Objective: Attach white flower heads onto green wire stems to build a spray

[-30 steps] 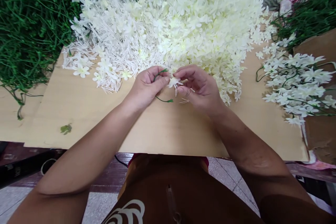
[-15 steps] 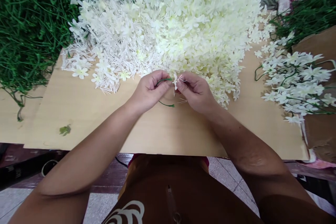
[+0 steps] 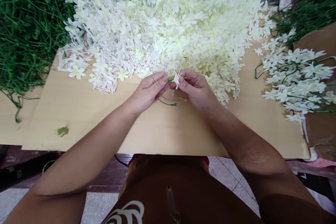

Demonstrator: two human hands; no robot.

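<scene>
A mound of cream-white artificial blossoms (image 3: 183, 21) fills the upper centre of the frame, spilling across the pale wooden board (image 3: 86, 119) that spans the middle. From my remote seat I see a tangle of green wire stems (image 3: 23, 31) banked in the upper left, and finished sprays of flowers on green stems (image 3: 296, 77) lying at the right edge beside a cardboard box (image 3: 320, 42).

At frame centre, just below the mound, the 2 hands meet. The left hand (image 3: 148, 91) pinches a thin green stem (image 3: 165, 102) whose free end trails down onto the board; the right hand (image 3: 195, 89) pinches 1 small white blossom (image 3: 176, 78) between thumb and forefinger, pressed against the stem's tip. Both hands are closed on their pieces, fingertips almost touching.

I judge both parts featherlight. The stem looks bendy and springy, best held close to its tip so it does not flex away. The blossom looks soft and easily creased, so its firmer base is the place to grip, not the petals.
</scene>
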